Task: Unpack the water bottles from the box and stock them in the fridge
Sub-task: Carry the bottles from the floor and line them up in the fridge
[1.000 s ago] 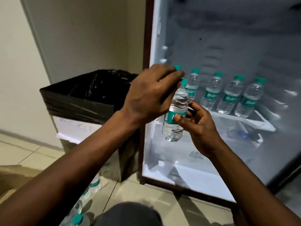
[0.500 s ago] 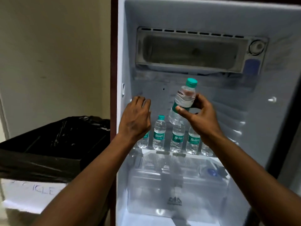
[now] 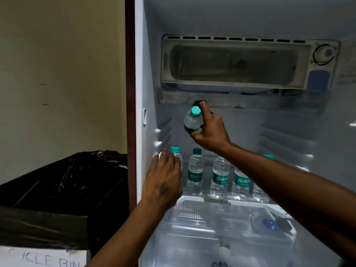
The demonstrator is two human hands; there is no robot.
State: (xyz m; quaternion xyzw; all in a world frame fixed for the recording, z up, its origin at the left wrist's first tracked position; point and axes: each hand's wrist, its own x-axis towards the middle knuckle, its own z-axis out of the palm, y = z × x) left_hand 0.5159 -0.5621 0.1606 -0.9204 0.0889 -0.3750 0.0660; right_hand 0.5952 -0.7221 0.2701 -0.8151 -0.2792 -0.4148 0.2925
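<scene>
The right hand (image 3: pixel 209 130) has carried its water bottle (image 3: pixel 193 120) further into the fridge (image 3: pixel 250 120) than a moment ago, cap tipped toward us, fingers wrapped round its body above the shelved row of bottles (image 3: pixel 219 177). The left hand (image 3: pixel 163 180) has dropped to the leftmost bottle (image 3: pixel 176 154), fingers loosely extended against it, on the shelf (image 3: pixel 192 199).

Inside the open white fridge (image 3: pixel 250 20), the right hand (image 3: pixel 209 132) holds a small clear plastic water bottle (image 3: pixel 193 120) above the shelf row of upright clear plastic bottles (image 3: pixel 219 176). The left hand (image 3: pixel 163 182) rests on the row's leftmost bottle (image 3: pixel 176 153). Left of both hands, outside the fridge, stands a black-lined bin (image 3: pixel 63 187).
</scene>
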